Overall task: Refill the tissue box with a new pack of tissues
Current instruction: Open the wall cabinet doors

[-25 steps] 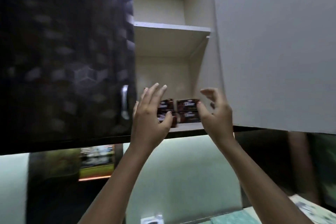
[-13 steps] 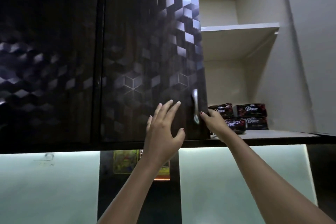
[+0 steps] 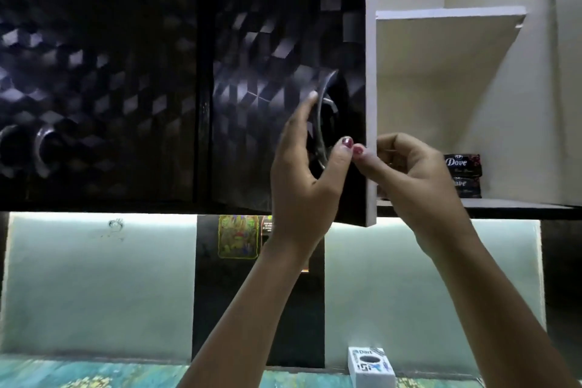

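The left hand [image 3: 302, 173] curls its grip around the curved metal handle [image 3: 322, 123] of the dark patterned cupboard door [image 3: 267, 88], the right hand [image 3: 406, 176] is loosely curled holding nothing, and the white printed tissue box [image 3: 371, 367] waits on the worktop [image 3: 94, 375] below, so I judge the search for a new pack goes on, and next the door needs pulling open.

Dark cabinet door [image 3: 258, 79] ajar (curved handle [image 3: 321, 123]), two Dove packs [image 3: 464, 175] stacked on the pale shelf [image 3: 504, 203].

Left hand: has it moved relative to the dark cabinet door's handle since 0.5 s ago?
Yes. The left hand went right across the dark cabinet door and now curls around its metal handle; earlier it hovered open to the handle's left.
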